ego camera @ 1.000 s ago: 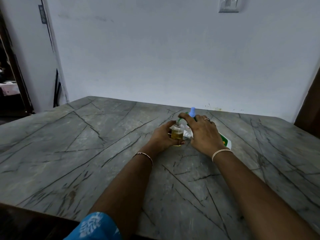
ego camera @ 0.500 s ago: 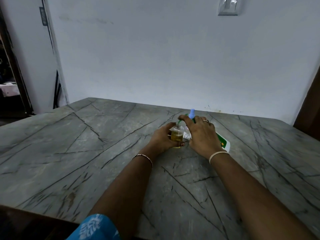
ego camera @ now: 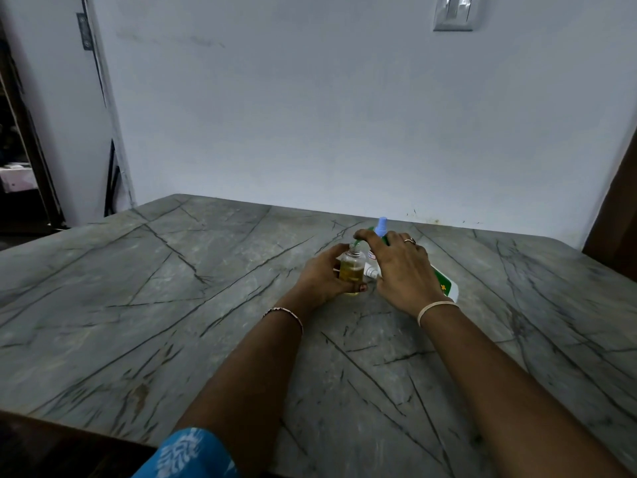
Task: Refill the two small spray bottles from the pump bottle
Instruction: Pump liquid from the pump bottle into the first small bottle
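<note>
Small spray bottle [ego camera: 351, 267]: clear, uncapped, amber liquid roughly halfway up; it stands on the table inside the left hand's grasp, just left of the right hand.
Left hand [ego camera: 324, 276]: fingers and thumb wrapped round the small bottle's body, steadying it.
Right hand [ego camera: 401, 270]: curled over the pump bottle, forefinger laid on the green spout [ego camera: 355, 243], whose tip sits at the small bottle's open neck.
Pump bottle [ego camera: 444, 288]: green and white, tipped toward the left hand, mostly hidden beneath the right palm; its base shows by the right wrist.
Second spray bottle [ego camera: 382, 225]: only a pale blue top shows, just beyond the right hand's fingers.
White piece [ego camera: 370, 270]: small, lying between the two hands; possibly the removed spray head, I cannot tell.
Table [ego camera: 172, 305]: grey veined stone under both forearms.
Risk: the neck looks narrow, so a spout slipping sideways would likely send liquid down the outside and over the fingers; a hard press might overflow it; a wet grip could topple the bottle.
</note>
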